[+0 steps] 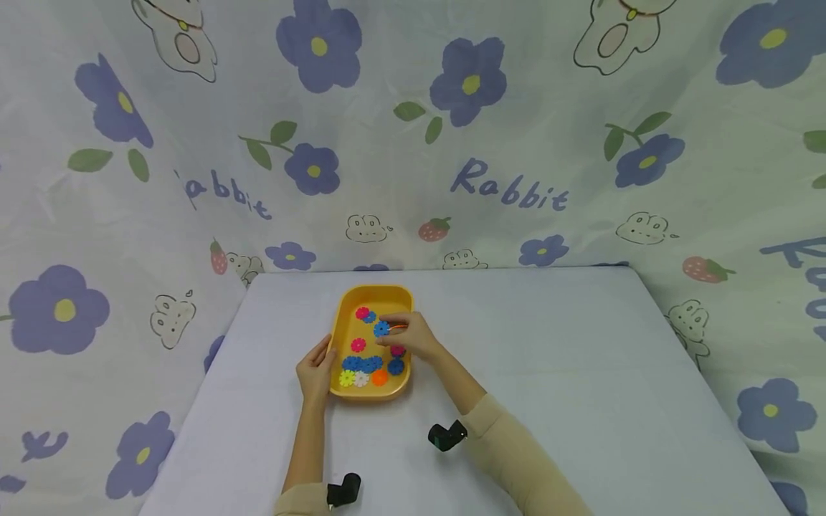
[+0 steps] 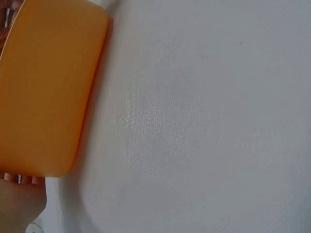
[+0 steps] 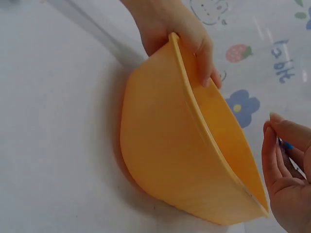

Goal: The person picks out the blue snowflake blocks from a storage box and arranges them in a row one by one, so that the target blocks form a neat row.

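A yellow plastic tray (image 1: 371, 289) holds several small flower-shaped discs. My left hand (image 1: 316, 369) grips its left side, and the right wrist view shows that hand (image 3: 187, 36) with fingers over the rim. Above the tray's right half is my right hand (image 1: 416, 335), pinching a blue flower-shaped disc (image 1: 381, 329) at its fingertips. Between disc and palm shows a thin orange-red strip (image 1: 398, 327). In the right wrist view the right hand (image 3: 289, 170) mostly hides the piece; a bit of blue peeks out behind the fingers.
Inside the tray lie a yellow-green disc (image 1: 346, 378), a white disc (image 1: 361, 378), an orange disc (image 1: 379, 377), pink discs (image 1: 358, 345) and blue ones (image 1: 396, 366). A white-covered table (image 1: 548, 373) carries the tray, with a flower-patterned curtain (image 1: 387, 158) behind.
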{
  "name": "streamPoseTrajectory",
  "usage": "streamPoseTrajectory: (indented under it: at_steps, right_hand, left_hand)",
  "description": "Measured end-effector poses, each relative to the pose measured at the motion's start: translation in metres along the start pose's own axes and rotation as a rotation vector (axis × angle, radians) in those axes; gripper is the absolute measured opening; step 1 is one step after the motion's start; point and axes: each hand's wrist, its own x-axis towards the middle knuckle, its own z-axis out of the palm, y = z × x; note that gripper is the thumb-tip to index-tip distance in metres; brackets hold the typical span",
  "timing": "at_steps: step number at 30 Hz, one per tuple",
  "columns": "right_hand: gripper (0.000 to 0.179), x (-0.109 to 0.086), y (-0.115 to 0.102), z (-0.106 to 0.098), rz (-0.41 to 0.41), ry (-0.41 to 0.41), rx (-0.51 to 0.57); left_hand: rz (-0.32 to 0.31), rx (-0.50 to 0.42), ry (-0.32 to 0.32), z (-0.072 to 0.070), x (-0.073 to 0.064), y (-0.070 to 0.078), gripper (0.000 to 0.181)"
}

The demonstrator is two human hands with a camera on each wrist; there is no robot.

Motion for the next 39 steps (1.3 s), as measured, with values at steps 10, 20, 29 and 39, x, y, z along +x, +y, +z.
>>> streamPoseTrajectory:
  at_steps: [10,20,29,39]
  right_hand:
    - [0.048,-0.012,0.012,-0.044,-0.094,0.125,-0.042]
    - [0.045,-0.019,0.047,-0.078,-0.142,0.352,-0.258]
    - [0.041,-0.015,0.087,-0.078,-0.163,0.419,-0.483]
    - [0.044,-0.017,0.092,-0.068,-0.141,0.434,-0.644]
  left_hand:
    - [-0.004,0.01,0.023,0.0,0.002,-0.003,0.037]
    - [-0.021,0.01,0.016,-0.002,0.001,-0.003,0.038]
    - [-0.013,0.004,0.016,-0.002,0.001,-0.002,0.037]
    - [-0.013,0.01,0.018,0.0,0.0,-0.002,0.037]
